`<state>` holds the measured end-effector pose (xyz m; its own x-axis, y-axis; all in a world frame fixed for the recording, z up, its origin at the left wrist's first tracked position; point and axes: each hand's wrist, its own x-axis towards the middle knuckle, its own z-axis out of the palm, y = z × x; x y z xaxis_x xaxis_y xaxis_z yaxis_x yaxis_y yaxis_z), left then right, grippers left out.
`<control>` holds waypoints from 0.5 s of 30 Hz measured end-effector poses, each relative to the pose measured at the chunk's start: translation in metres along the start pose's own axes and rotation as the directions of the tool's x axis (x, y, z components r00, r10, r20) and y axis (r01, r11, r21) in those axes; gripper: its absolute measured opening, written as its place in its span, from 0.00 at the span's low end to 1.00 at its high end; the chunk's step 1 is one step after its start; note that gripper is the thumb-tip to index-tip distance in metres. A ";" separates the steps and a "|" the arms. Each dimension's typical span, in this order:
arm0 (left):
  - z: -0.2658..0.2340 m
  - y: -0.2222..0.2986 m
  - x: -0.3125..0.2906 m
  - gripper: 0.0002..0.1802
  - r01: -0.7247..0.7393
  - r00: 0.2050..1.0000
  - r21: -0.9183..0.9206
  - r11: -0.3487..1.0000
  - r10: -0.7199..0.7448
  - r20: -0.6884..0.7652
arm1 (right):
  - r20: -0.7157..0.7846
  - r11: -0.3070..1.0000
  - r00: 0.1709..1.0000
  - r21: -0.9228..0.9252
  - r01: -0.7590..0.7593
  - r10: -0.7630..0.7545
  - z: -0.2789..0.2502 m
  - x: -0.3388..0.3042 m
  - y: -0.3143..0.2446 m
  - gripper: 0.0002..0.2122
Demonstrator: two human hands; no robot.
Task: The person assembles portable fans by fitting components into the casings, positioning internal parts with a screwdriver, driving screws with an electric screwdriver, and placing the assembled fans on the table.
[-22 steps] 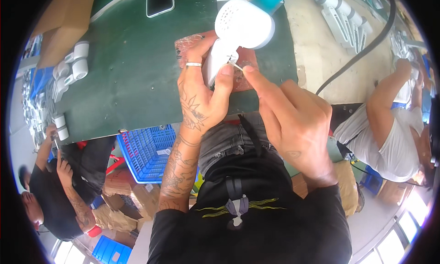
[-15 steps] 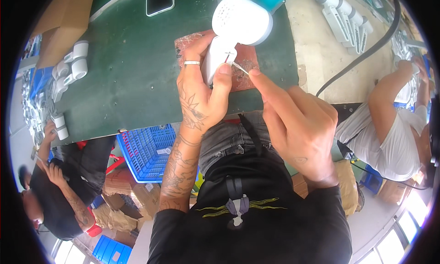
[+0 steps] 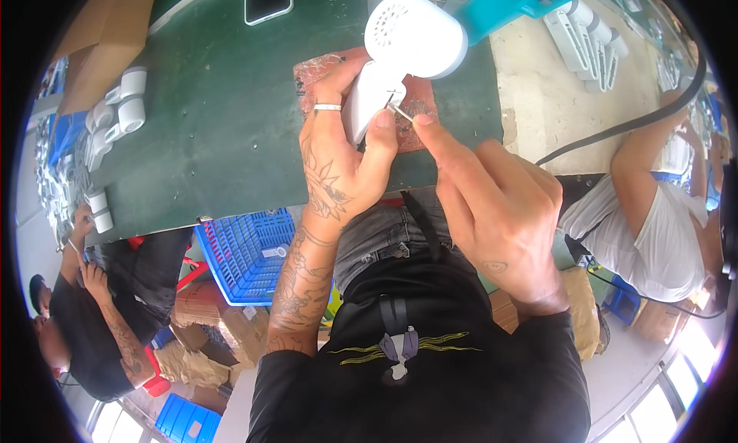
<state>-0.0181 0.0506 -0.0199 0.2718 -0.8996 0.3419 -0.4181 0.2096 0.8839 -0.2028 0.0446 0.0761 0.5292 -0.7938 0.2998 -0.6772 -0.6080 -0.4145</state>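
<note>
A white hair dryer [image 3: 416, 36] with a perforated round end lies over a worn red-brown pad [image 3: 419, 97]. My left hand [image 3: 344, 147] is closed round its handle [image 3: 370, 101], thumb along the near side. Between the thumb and forefinger of my right hand [image 3: 496, 201] is a thin pale stick [image 3: 401, 112], its tip touching a small slot in the handle. The rest of the stick is hidden by my fingers. Behind the dryer's head a teal plastic piece [image 3: 515, 9] reaches up to the right; I cannot tell whether it is joined to the dryer.
A phone [image 3: 268, 1] lies on the green table [image 3: 207, 120]. White dryer bodies stand at the left [image 3: 123, 109] and far right [image 3: 592, 43]. A black cable [image 3: 623, 136] crosses the right side. Below the edge is a blue basket [image 3: 250, 255]. Co-workers sit at left [image 3: 92, 328] and right [image 3: 646, 220].
The hair dryer and both hands have shifted slightly right. More of the teal piece shows, reaching further right. The stick's tip has stayed at the handle's slot. The black cable has swung.
</note>
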 end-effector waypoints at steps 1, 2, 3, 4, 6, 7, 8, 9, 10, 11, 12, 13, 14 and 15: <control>0.000 0.000 0.000 0.28 0.001 1.000 0.000 1.000 -0.001 0.000 | 0.007 1.000 1.000 -0.012 0.008 -0.008 -0.001 0.001 0.000 0.25; 0.000 0.001 0.000 0.28 -0.002 1.000 0.012 1.000 0.002 0.008 | 0.014 1.000 1.000 -0.025 0.015 -0.015 -0.002 0.001 -0.001 0.24; -0.001 0.002 0.001 0.28 -0.007 1.000 0.023 1.000 0.006 0.015 | 0.014 1.000 1.000 -0.025 0.016 -0.015 0.000 0.001 0.002 0.24; -0.001 0.002 0.001 0.28 -0.006 1.000 0.023 1.000 0.006 0.015 | -0.012 0.996 0.997 -0.042 0.078 -0.078 0.003 0.000 0.007 0.25; -0.001 0.002 0.001 0.28 0.023 1.000 0.000 1.000 -0.023 0.017 | -0.037 0.988 0.989 -0.061 0.139 -0.142 0.005 0.000 0.009 0.26; -0.001 0.003 0.001 0.28 0.024 1.000 0.000 1.000 -0.024 0.016 | -0.025 0.989 0.991 -0.064 0.131 -0.133 0.004 0.000 0.008 0.26; -0.001 0.004 0.002 0.28 0.016 1.000 0.004 1.000 -0.016 0.024 | -0.014 0.990 0.992 -0.068 0.124 -0.125 0.003 0.000 0.007 0.26; -0.002 0.005 0.002 0.28 0.008 0.999 0.007 1.000 -0.008 0.033 | -0.013 0.990 0.992 -0.069 0.123 -0.125 0.003 0.000 0.007 0.26; -0.002 0.006 0.002 0.28 0.009 0.999 0.006 1.000 -0.009 0.033 | -0.011 0.989 0.992 -0.077 0.126 -0.127 0.003 0.001 0.007 0.25; -0.001 0.006 0.002 0.28 0.016 0.999 0.004 1.000 -0.016 0.034 | -0.010 0.988 0.991 -0.086 0.129 -0.130 0.002 0.001 0.007 0.25; -0.002 0.006 0.002 0.28 0.024 0.999 0.003 1.000 -0.024 0.034 | -0.009 0.988 0.991 -0.086 0.130 -0.131 0.002 0.002 0.006 0.25; -0.002 0.005 0.002 0.28 0.024 0.999 0.004 1.000 -0.025 0.033 | 0.001 0.986 0.990 -0.093 0.138 -0.138 0.001 0.003 0.005 0.25; -0.003 0.004 0.002 0.28 0.003 1.000 0.010 1.000 -0.003 0.027 | 0.010 0.984 0.989 -0.101 0.145 -0.145 0.000 0.004 0.005 0.24; -0.003 0.003 0.002 0.28 -0.018 1.000 0.015 1.000 0.018 0.023 | 0.011 0.984 0.989 -0.101 0.146 -0.145 0.000 0.004 0.005 0.24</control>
<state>-0.0161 0.0502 -0.0154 0.2447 -0.9041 0.3504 -0.4356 0.2204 0.8728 -0.2039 0.0386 0.0751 0.6275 -0.6969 0.3472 -0.6411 -0.7156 -0.2774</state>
